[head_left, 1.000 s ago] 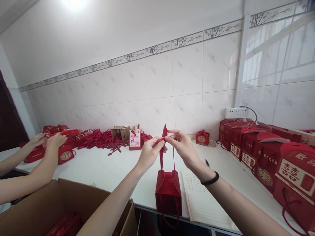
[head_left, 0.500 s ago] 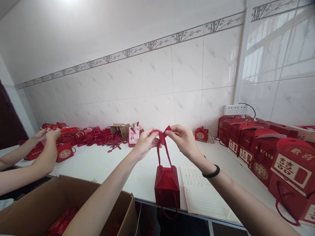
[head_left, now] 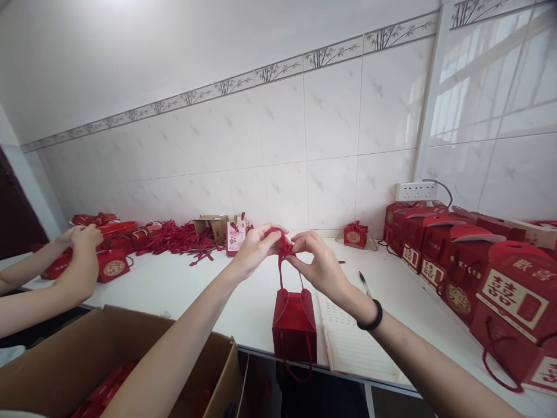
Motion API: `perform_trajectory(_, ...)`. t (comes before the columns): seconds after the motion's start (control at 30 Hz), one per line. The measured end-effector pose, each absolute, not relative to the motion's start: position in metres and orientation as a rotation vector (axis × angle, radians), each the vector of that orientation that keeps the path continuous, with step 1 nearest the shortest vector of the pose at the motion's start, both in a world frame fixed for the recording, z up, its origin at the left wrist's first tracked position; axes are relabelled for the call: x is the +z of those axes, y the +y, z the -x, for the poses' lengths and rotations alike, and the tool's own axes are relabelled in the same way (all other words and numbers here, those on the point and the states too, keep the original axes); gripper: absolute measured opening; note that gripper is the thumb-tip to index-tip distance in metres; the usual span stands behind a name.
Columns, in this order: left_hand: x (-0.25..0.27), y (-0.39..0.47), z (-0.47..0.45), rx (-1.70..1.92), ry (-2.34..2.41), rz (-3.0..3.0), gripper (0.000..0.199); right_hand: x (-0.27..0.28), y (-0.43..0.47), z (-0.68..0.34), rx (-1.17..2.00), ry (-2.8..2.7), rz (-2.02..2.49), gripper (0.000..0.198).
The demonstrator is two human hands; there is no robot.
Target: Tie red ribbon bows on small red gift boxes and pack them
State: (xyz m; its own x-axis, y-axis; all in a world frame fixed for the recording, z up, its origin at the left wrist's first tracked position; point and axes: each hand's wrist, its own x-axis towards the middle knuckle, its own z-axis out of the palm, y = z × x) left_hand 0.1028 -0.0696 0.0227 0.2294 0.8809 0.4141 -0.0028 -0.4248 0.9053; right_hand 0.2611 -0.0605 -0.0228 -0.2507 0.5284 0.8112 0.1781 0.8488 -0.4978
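So the big change right now is up at the red ribbon [head_left: 285,246]: half a second ago one end was poking out to the right as a clear tail, and now the whole top is bunching into a tight little clump, with the two hands drawing in closer together. The left hand [head_left: 255,251] is pinching the clump from the left, thumb and fingers closed down on it. The right hand [head_left: 321,264] is gripping its right edge with thumb and index nearly meeting at the tips, though I can't tell exactly which layer it's holding. To me that's looking like the tail is getting tucked through, so the knot is probably taking shape but isn't finished yet. The red box [head_left: 295,325] is sitting upright at the near edge of the white table [head_left: 191,296], strands running up from its top to the fingers, and it's barely shifting. The notebook [head_left: 363,348] is lying just right of it, and the cardboard carton [head_left: 143,334] is standing near left.
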Motion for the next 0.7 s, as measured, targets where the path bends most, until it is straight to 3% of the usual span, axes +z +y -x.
perform_trajectory(0.1,0.025,-0.076,-0.103,1.279,0.897,-1.849,0.018,-0.022,-0.058,-0.258,0.578,-1.754,0.653,0.019)
perform_trajectory(0.33,0.021,-0.084,-0.103,1.270,0.935,-2.110,0.021,-0.018,-0.055,-0.254,0.197,-1.867,0.896,0.029)
perform_trajectory(0.7,0.014,-0.080,-0.098,1.416,0.957,-1.989,0.021,-0.012,-0.071,-0.262,0.523,-1.796,0.618,0.033)
